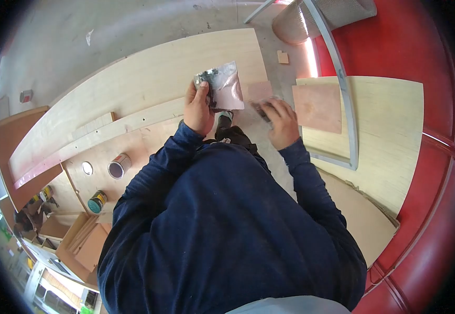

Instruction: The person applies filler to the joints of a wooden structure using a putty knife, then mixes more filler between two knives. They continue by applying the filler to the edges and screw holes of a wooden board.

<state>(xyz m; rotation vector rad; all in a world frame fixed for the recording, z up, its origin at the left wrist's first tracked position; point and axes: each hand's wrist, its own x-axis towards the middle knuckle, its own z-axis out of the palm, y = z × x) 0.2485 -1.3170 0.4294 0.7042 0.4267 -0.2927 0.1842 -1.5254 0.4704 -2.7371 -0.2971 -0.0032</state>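
My left hand is closed on the left edge of a square, silvery sheet, thumb on top. The sheet is shiny and creased, with dark smears on its upper left part. To the right of it, my right hand has its fingers bent together around a small dark thing, blurred by motion; its kind cannot be made out. The two hands are apart, and the right hand does not touch the sheet.
A long pale plywood board stretches across the left. Below it are an open can, a green-topped can and a white lid. On the right, a metal frame stands over a plywood sheet bearing a pinkish square.
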